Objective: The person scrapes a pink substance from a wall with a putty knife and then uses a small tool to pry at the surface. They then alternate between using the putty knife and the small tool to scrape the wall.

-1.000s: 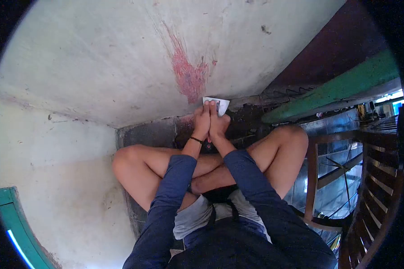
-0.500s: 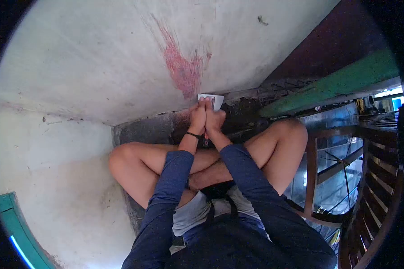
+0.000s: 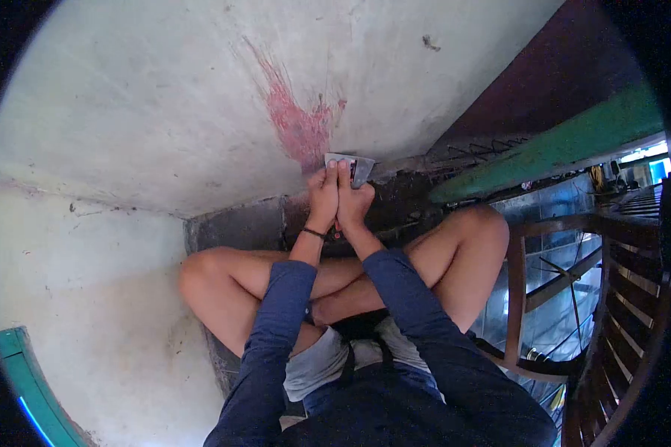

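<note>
Both my hands are together on a scraper [image 3: 361, 170] with a flat metal blade, held against the lower part of the pale wall [image 3: 164, 104]. My left hand [image 3: 323, 200] is closed on its left side, a dark band at the wrist. Pressed beside it, my right hand [image 3: 354, 200] grips the tool too, with fingers along the blade. A bit of red handle shows below the hands; the rest is hidden. Just above and left of the blade, a scraped reddish patch [image 3: 302, 130] marks the wall.
My crossed legs [image 3: 224, 279] lie on both sides of my forearms. A green pole [image 3: 552, 149] slants across the right. Beyond my right knee stands a dark wooden chair or bench [image 3: 516, 298]. A green frame [image 3: 22, 365] is at lower left.
Both hands and the scraper have shifted very slightly left. The blade looks greyer and less bright than before, its tilt a little different.
</note>
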A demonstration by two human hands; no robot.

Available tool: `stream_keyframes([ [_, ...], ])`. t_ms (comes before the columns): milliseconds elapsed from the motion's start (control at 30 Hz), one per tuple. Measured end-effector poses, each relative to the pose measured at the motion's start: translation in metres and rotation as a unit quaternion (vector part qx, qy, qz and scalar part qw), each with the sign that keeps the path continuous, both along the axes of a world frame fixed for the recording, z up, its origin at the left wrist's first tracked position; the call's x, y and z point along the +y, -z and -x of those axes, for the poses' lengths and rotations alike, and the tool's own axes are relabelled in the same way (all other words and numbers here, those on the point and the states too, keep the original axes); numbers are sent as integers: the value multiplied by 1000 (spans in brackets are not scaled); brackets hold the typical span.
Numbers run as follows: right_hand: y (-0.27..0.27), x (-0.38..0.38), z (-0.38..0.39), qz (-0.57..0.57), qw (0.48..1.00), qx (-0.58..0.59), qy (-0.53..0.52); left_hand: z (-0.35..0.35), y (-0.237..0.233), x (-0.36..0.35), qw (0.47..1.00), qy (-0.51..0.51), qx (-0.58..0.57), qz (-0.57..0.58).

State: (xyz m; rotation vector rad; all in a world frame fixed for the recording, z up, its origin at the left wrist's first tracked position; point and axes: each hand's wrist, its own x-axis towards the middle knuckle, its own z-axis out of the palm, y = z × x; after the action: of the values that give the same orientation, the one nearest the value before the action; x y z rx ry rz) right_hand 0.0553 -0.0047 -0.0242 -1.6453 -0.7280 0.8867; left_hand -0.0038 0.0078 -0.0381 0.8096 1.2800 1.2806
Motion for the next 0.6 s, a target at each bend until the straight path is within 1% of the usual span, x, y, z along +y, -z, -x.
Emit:
stream_keyframes([
  [33, 14, -2, 0, 42, 999, -32, 7, 1, 7, -8, 1000, 1, 6, 6],
  [67, 26, -5, 1, 80, 995, -62, 14, 0, 13, -16, 999, -19, 6, 49],
  [100, 17, -3, 1, 92, 994, -51, 6, -3, 25, -13, 996, -39, 5, 81],
  [133, 3, -7, 0, 104, 994, -41, -1, -5, 25, -12, 992, -59, 3, 115],
  [167, -6, -13, -2, 120, 992, -32, -7, -3, 27, -13, 989, -40, -57, 127],
  [267, -10, -8, -1, -5, 1000, 23, 0, 1, 0, -8, 1000, 10, 22, -8],
  [333, -11, -2, -2, 13, 1000, -5, 12, -2, 4, -3, 999, 4, -25, 26],
  [367, -10, -10, 1, 30, 999, -17, 18, -2, 7, -11, 998, 0, -47, 51],
  [400, -2, -17, 2, 72, 997, -16, 8, -2, 12, -19, 996, -17, -41, 82],
  [467, 17, -9, -1, 131, 991, -17, -9, -5, 20, -13, 991, -48, -32, 121],
  [500, 8, -10, -2, 129, 991, -27, -26, -3, 22, -13, 989, -39, -43, 133],
  [600, -17, -10, -3, 10, 999, 41, -21, -3, -12, -11, 1000, -5, 11, 29],
])
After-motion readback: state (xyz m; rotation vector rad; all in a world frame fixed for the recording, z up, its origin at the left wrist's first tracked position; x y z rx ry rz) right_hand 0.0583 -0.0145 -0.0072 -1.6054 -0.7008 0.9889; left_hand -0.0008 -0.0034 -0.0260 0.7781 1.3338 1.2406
